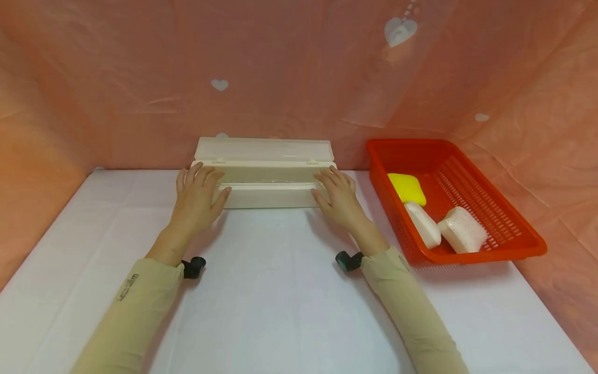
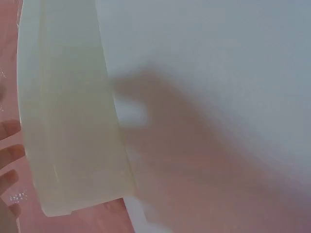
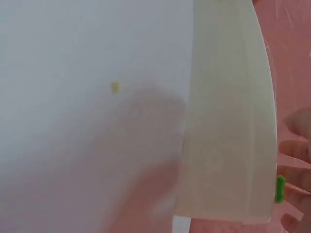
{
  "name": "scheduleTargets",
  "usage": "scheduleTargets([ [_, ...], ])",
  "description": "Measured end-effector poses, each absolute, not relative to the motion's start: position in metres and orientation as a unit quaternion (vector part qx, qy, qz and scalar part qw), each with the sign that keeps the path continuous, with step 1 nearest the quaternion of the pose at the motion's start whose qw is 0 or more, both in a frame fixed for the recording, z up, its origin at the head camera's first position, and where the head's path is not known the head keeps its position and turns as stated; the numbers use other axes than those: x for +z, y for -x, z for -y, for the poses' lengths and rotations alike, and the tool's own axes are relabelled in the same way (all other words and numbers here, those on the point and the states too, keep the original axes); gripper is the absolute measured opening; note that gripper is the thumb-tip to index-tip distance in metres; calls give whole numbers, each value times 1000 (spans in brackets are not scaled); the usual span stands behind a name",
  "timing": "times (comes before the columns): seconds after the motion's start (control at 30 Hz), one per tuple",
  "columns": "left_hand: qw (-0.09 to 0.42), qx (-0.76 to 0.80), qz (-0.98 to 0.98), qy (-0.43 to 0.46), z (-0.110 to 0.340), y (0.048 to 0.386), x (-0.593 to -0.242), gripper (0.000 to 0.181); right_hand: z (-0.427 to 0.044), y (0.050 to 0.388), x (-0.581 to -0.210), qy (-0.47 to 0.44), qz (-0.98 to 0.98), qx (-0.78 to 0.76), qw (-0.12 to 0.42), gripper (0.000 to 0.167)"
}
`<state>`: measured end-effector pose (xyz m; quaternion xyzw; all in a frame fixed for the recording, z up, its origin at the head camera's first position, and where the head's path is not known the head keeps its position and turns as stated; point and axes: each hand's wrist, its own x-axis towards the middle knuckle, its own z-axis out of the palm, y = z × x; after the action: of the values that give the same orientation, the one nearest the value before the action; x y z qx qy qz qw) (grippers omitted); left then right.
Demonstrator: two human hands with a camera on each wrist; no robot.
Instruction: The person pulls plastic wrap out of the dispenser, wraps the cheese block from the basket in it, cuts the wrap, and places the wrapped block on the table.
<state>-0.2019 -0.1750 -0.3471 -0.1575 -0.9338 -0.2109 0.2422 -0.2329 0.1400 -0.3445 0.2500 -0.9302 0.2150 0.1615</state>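
Observation:
A long off-white plastic box (image 1: 268,198) stands at the back of the table with its clear-looking lid (image 1: 263,149) raised behind it. Over its left end is my left hand (image 1: 195,200), fingers spread and fairly straight. My right hand (image 1: 340,200) mirrors it at the right end. Neither is curled round the box; whether they touch it is hard to tell. In the left wrist view, fingertips (image 2: 10,155) show beyond the box wall (image 2: 77,111). A small green piece (image 3: 280,188) shows by the right hand's fingers, at the box wall (image 3: 226,121).
To the right, a red plastic basket (image 1: 502,254) holds a yellow block (image 1: 407,188) and two white blocks, one flat (image 1: 422,224) and one thicker (image 1: 463,229). A white cloth (image 1: 268,291) covers the table. Pink sheeting (image 1: 280,67) hangs close behind the box.

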Motion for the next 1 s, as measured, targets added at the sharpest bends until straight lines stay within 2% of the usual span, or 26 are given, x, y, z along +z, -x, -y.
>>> scheduleTargets([
  [0.43, 156, -312, 930, 118, 174, 220, -337, 28, -134, 246, -344, -245, 932, 201, 175, 26],
  [0.7, 176, -353, 914, 95, 167, 219, -340, 19, -132, 248, -347, -232, 921, 267, 161, 21],
  [1.0, 204, -357, 908, 84, 167, 226, -341, 19, -129, 258, -345, -180, 905, 339, 184, 15],
])
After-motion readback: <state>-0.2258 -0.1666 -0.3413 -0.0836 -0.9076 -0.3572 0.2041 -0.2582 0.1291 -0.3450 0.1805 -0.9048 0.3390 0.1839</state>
